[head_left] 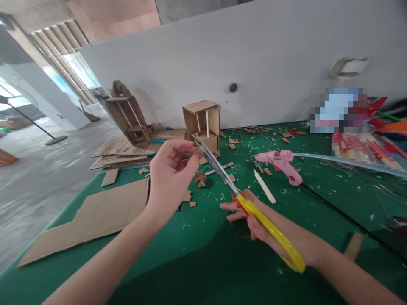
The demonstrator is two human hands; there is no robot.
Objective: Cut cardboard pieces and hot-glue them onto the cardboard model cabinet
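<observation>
**Scissors at Frame Centre**

Scissors (235, 190) with yellow handles are gripped by the right hand (254, 220), lower right of centre; the blades point up-left and are parted. The left hand (170, 173), at centre, pinches a small item at the blade tips; what it is cannot be made out. A pink glue gun (281, 163) lies on the green surface (197, 254), right of centre. A cardboard box model (203, 123) stands behind.

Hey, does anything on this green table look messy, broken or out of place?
Yes: cardboard scraps and pale shavings litter the green table. A white glue stick lies loose beside the pink glue gun, which rests on its side. Nothing looks broken.
</observation>
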